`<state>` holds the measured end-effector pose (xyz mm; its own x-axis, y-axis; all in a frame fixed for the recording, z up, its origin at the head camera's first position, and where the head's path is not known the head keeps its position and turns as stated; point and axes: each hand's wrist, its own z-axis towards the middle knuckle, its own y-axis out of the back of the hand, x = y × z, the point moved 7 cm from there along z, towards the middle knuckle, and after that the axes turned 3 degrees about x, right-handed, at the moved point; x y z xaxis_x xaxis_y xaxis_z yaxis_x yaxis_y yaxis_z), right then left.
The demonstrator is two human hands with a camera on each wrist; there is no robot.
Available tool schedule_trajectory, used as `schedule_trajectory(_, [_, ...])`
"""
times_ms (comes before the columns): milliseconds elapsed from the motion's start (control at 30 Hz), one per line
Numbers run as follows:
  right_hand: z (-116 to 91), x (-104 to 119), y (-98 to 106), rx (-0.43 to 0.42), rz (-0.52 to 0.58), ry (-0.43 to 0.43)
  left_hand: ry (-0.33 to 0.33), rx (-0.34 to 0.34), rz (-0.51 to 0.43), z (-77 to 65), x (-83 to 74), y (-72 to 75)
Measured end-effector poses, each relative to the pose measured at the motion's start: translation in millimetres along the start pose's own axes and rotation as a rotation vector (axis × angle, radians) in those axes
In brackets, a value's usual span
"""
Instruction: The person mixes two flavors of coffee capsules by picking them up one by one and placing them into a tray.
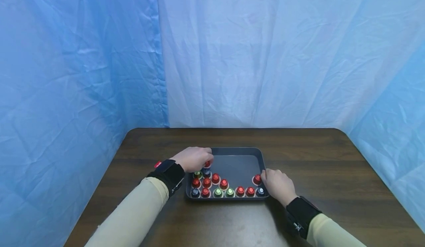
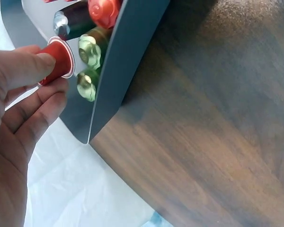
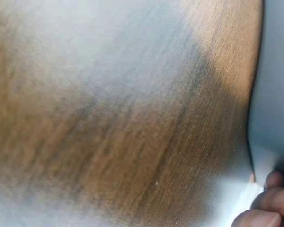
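My left hand [image 1: 196, 159] is over the left side of a dark grey baking tray [image 1: 237, 161]. Thumb and fingers pinch a red coffee capsule [image 2: 61, 59], its pale rim facing the tray. Below it in the tray stand a dark blue capsule [image 1: 207, 173] and a green capsule [image 1: 197, 174]. My right hand [image 1: 278, 185] grips the tray's right edge, its curled fingers [image 3: 274, 201] showing along the outer side in the right wrist view. Just inside that edge, beside the fingertips, sits another red capsule [image 1: 257, 179].
Several red, green and dark blue capsules line the tray's near side, with light green ones [image 1: 218, 192] in the middle. The tray lies on a dark wooden table [image 1: 299, 151]. Blue-white sheets [image 1: 249, 55] hang behind and at both sides.
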<state>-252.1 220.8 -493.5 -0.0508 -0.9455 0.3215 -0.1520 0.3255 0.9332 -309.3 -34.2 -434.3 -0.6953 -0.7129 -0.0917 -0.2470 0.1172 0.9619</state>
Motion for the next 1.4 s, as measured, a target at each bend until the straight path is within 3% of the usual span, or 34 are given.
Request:
schedule_trajectory(867, [0,0,1,-0.007,0.010,0.007,-0.014,0.023,0.100,8.6,-2.1,-15.8])
schedule_trajectory(1400, [1,-1,0,0.001,0.002,-0.011,-0.001,0.030,0.078,12.0,1.0,-20.3])
